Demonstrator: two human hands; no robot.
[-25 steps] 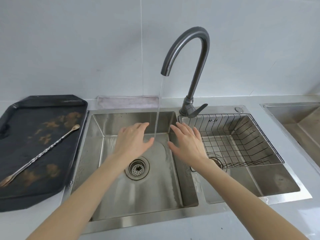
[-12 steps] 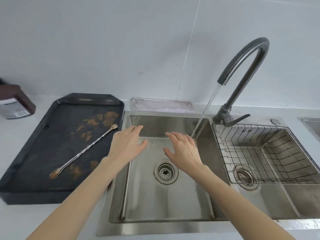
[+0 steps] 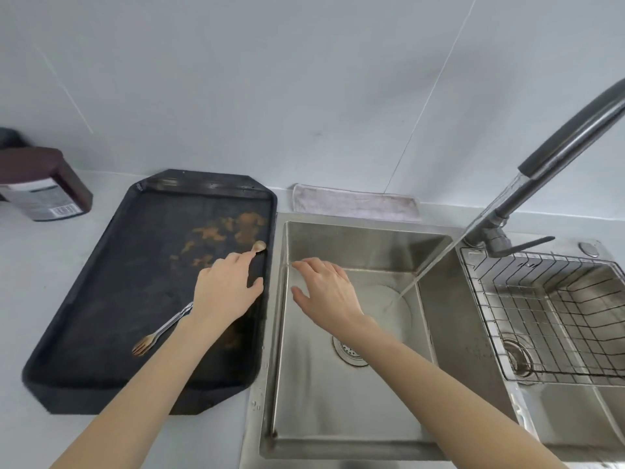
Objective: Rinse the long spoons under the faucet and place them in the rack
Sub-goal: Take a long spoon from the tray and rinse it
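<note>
A long twisted metal spoon [image 3: 162, 331] with a forked end lies diagonally on the black tray [image 3: 101, 299]; its bowl shows at the tray's right edge. My left hand [image 3: 225, 292] hovers flat over the spoon's middle, fingers spread, fingertips near the bowl, hiding that part of the handle. My right hand [image 3: 328, 292] is open above the left side of the left sink basin [image 3: 338, 401]. The dark faucet [image 3: 558, 154] runs water into that basin. The wire rack [image 3: 558, 319] sits in the right basin with nothing in it.
A dark brown bottle [image 3: 44, 184] lies on the counter at far left. A folded grey cloth [image 3: 355, 203] rests behind the sink against the wall. The tray has brown stains near its far right part.
My view has swung left. My left hand went from the sink over onto the tray above the spoon; my right hand followed left, away from the water stream.
</note>
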